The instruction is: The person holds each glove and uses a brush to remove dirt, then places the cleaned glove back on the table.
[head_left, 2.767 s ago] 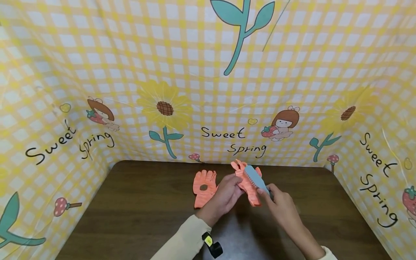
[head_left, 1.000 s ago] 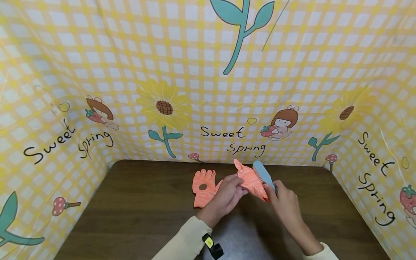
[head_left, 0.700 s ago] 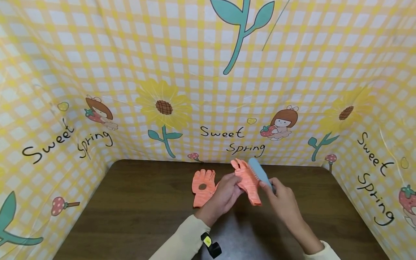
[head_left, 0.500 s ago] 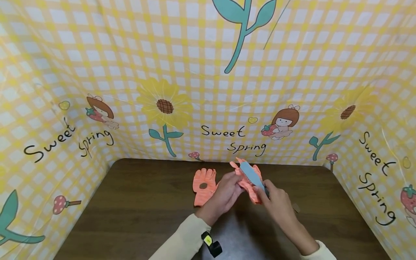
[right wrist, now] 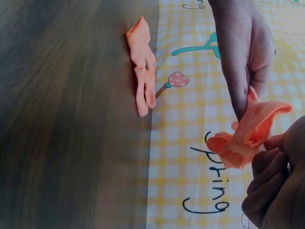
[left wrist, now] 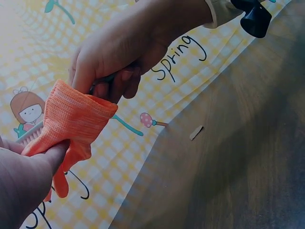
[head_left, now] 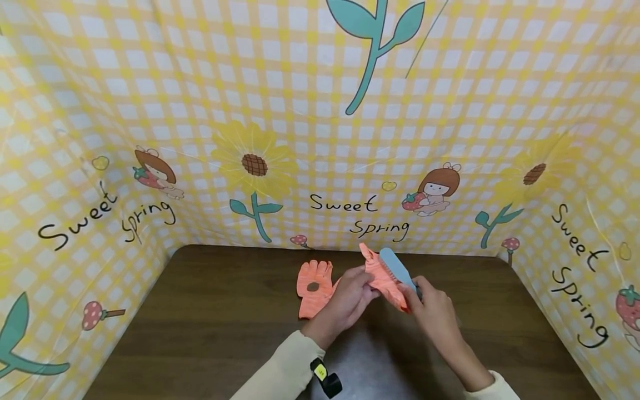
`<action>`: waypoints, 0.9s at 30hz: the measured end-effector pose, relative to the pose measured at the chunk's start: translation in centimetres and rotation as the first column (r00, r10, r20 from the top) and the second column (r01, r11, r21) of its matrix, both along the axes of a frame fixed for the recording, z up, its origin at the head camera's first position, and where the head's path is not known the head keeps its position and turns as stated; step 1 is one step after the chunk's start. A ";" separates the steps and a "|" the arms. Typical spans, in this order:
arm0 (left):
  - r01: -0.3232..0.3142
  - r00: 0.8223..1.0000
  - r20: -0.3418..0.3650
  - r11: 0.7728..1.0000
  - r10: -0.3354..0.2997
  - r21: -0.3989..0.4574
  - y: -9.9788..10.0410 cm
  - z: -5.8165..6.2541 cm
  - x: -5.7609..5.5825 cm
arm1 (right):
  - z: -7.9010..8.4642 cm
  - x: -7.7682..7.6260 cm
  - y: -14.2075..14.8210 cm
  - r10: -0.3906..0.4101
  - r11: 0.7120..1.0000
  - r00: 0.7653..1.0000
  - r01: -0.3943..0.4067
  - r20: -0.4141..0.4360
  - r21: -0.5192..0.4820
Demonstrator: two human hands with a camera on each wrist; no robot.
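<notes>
My left hand (head_left: pixel 352 294) pinches an orange knit glove (head_left: pixel 382 278) and holds it up over the table. A light blue brush (head_left: pixel 396 265) is gripped by its handle in my right hand (head_left: pixel 434 312), its bristles lying along the glove's right side. In the left wrist view the glove's cuff (left wrist: pixel 78 112) hangs toward the right hand, and only some of the bristles (left wrist: pixel 31 136) show behind it. The right wrist view looks into the opening of the cuff (right wrist: pixel 262 131). A second orange glove (head_left: pixel 309 305) lies flat left of my left hand, with a dark brown patch (head_left: pixel 312 286) on it.
The dark wooden table (head_left: pixel 225 333) ends at a checked yellow-and-white cloth (head_left: pixel 330 150) that rises at the back and sides. On the wood lies a small pale scrap (left wrist: pixel 196 132). A black strap device (head_left: pixel 327 379) is on the left sleeve.
The brush has swept back and forth over the held glove, now further right than half a second ago. The glove has turned, its cuff swinging right. The other glove stays put.
</notes>
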State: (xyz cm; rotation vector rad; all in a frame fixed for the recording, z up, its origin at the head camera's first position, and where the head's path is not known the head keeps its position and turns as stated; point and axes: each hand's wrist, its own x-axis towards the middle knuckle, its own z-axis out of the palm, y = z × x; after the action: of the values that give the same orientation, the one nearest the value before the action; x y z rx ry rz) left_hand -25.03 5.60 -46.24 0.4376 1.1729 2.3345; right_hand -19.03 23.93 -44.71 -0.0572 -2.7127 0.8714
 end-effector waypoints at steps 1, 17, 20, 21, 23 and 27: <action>0.000 1.000 0.000 1.000 0.000 0.001 0.0 0.0 0.0 | 0.0 0.0 0.1 -0.004 1.000 1.000 0.004 0.014 -0.011; 0.020 0.999 -0.031 0.990 -0.024 -0.141 -0.2 -0.4 -0.1 | 0.4 -0.3 1.1 0.044 0.900 0.993 0.010 0.114 -0.436; 0.010 0.999 -0.033 0.985 -0.016 -0.172 0.1 -0.5 -0.1 | 0.4 -0.3 0.5 0.061 0.894 0.996 -0.028 0.059 -0.447; 0.003 0.999 -0.031 0.984 -0.008 -0.180 0.2 -0.5 0.0 | 0.4 -0.3 0.3 0.062 0.900 0.997 -0.038 0.040 -0.434; -0.007 1.000 -0.027 0.982 0.002 -0.189 0.4 -0.5 0.1 | 0.5 -0.3 -0.1 0.058 0.910 0.998 -0.049 0.009 -0.411; -0.020 1.000 -0.011 0.978 0.018 -0.206 0.7 -0.6 0.2 | 0.5 -0.3 -0.6 0.037 0.939 0.999 -0.047 -0.035 -0.342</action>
State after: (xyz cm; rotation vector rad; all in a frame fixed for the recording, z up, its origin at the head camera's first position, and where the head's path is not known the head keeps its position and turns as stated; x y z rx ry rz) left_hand -24.80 6.32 -46.81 0.3652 1.4123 2.1982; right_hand -19.31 23.29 -44.19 -0.0589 -2.5123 1.3387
